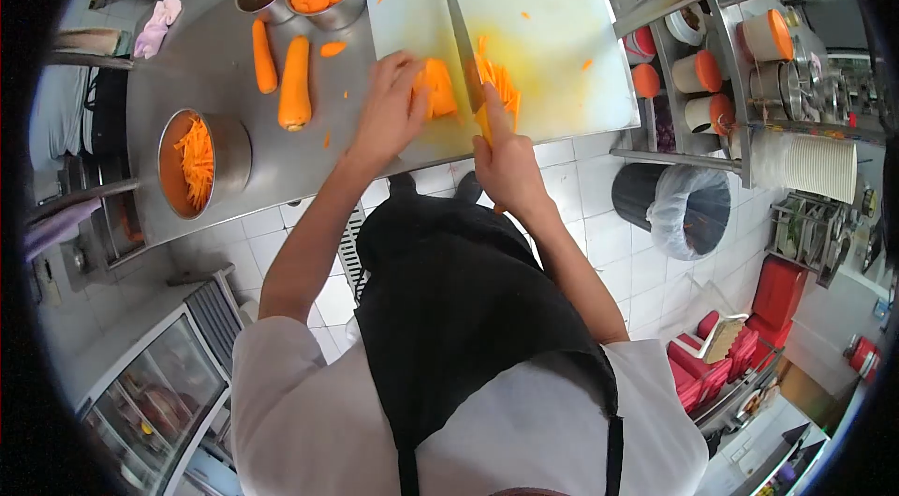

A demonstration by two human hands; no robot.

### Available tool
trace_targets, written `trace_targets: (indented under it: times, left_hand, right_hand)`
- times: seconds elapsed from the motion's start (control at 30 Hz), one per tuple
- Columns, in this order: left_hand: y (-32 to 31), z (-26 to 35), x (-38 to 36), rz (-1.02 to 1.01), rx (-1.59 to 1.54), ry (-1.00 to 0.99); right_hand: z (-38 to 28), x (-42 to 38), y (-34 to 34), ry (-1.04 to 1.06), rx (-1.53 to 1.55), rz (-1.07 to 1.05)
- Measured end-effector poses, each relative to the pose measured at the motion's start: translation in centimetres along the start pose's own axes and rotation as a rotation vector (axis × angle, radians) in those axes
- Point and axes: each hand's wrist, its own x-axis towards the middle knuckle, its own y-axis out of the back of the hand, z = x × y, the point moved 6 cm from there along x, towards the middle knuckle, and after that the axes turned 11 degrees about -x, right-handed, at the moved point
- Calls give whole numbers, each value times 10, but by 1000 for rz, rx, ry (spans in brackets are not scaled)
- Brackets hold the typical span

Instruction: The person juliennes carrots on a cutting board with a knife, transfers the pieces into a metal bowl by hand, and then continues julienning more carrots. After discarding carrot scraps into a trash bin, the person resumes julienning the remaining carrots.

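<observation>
My right hand point(510, 163) grips the yellow handle of a kitchen knife point(459, 28), index finger stretched along it. The blade points away from me over a white cutting board point(562, 9). Left of the blade lies a stack of carrot slices point(436, 89), with the curled fingers of my left hand point(389, 103) against its left side. Thin carrot strips point(501, 88) lie in a pile on the blade's right, partly hidden by the knife and my right hand. The board is stained yellow around them.
Left of the board, two peeled carrots point(295, 84) lie on the steel table point(328, 159). A metal pot point(239, 154) holds carrot strips; another pot point(351, 14) holds carrot slices. A lined bin point(688, 210) stands right, below a shelf with orange-lidded containers point(698, 73).
</observation>
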Motion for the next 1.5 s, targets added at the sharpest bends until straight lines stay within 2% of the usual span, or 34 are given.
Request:
trace_targets:
  times: [0.1,0.2,0.6,0.8,1.0,1.17,1.4,1.5]
  left_hand:
    - [1,3,-12,-109,7,79]
    - [-3,18,-6,-81,88,-19]
    - [-4,6,-8,-72,-50,-36]
    - [-5,5,-6,-130,-26,1]
    - [-6,3,-6,-114,-61,-25]
    - [-9,4,-9,-133,-59,-11]
    - [-6,4,-11,-30,-77,-45]
    - [-7,2,-12,-16,-77,-79]
  right_hand:
    - [-8,-4,1,41,-40,-22]
    - [-15,-8,-3,49,-48,-63]
    - [-29,-8,3,-18,-155,-155]
    - [-13,-1,-30,-12,-178,-76]
    - [-32,0,7,77,-181,-94]
    - [-13,-5,-33,37,-180,-21]
    - [-14,1,-31,87,-142,-2]
    - [-13,5,-32,11,-121,-70]
